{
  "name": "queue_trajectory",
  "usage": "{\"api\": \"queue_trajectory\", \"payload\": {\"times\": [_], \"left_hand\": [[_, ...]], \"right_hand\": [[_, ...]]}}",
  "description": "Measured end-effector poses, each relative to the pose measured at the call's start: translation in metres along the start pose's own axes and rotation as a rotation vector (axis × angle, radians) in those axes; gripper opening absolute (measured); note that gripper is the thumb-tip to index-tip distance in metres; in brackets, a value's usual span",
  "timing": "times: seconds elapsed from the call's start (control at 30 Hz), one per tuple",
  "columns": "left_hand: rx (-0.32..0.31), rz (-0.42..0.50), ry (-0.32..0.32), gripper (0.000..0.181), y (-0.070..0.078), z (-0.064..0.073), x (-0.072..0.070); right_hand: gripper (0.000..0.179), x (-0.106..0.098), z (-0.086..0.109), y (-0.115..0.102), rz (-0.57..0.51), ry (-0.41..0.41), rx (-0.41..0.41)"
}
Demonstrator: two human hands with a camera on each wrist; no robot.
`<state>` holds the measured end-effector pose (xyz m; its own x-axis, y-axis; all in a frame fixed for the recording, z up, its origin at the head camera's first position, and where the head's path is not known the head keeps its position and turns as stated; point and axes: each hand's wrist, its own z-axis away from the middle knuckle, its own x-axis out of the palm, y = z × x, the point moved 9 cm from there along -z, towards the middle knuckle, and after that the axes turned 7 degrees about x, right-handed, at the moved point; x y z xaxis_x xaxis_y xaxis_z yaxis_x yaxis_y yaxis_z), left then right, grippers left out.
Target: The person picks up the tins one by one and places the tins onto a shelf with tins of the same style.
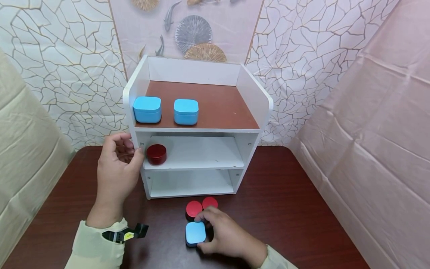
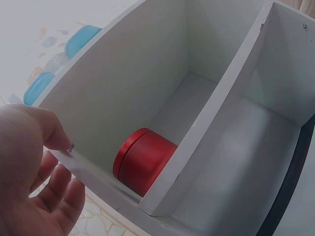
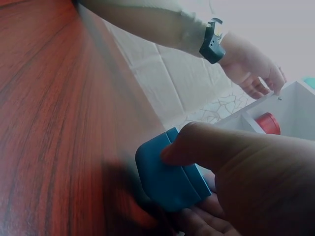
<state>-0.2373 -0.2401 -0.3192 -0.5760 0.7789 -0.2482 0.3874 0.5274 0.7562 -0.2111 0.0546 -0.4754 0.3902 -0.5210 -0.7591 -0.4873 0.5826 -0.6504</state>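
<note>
My right hand (image 1: 226, 233) pinches a small blue lidded box (image 1: 195, 233) by its sides, thumb and fingers opposed. In the right wrist view the box (image 3: 170, 172) appears tilted over the wooden table; whether it touches the tabletop I cannot tell. Just behind it stand two round red tins (image 1: 193, 209), (image 1: 210, 202). At the left side of a white shelf unit (image 1: 193, 130), my left hand (image 1: 117, 164) holds the side panel's front edge, thumb in front and fingers curled outside. Beside that panel, a red tin (image 2: 145, 160) sits on the middle shelf.
Two more blue boxes (image 1: 147, 109), (image 1: 186, 111) stand on the unit's brown top board (image 1: 215, 101), left and centre. Below the middle shelf lies a lower compartment (image 1: 191, 183). The dark wooden table (image 1: 285, 209) extends to both sides, with draped cloth at its edges.
</note>
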Motion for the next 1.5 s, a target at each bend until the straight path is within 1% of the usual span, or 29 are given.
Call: {"api": "queue_trajectory", "payload": {"times": [0.33,0.7,1.03,1.3,1.5], "left_hand": [[-0.006,-0.002,-0.001,0.046,0.001,0.000,0.000],[-0.010,-0.006,-0.003,0.046,-0.001,0.000,0.001],[-0.012,-0.004,0.004,0.046,-0.001,0.000,0.000],[-0.020,-0.009,-0.003,0.046,-0.001,0.001,0.000],[-0.012,-0.002,-0.001,0.046,-0.001,0.001,0.000]], "right_hand": [[0.056,-0.001,0.001,-0.003,-0.014,-0.012,-0.008],[0.057,-0.003,0.003,-0.007,-0.049,-0.022,-0.038],[0.059,-0.007,0.004,-0.009,-0.019,-0.014,-0.051],[0.059,-0.011,0.005,-0.011,-0.023,-0.015,-0.057],[0.061,-0.018,0.008,-0.017,-0.017,0.003,-0.078]]}}
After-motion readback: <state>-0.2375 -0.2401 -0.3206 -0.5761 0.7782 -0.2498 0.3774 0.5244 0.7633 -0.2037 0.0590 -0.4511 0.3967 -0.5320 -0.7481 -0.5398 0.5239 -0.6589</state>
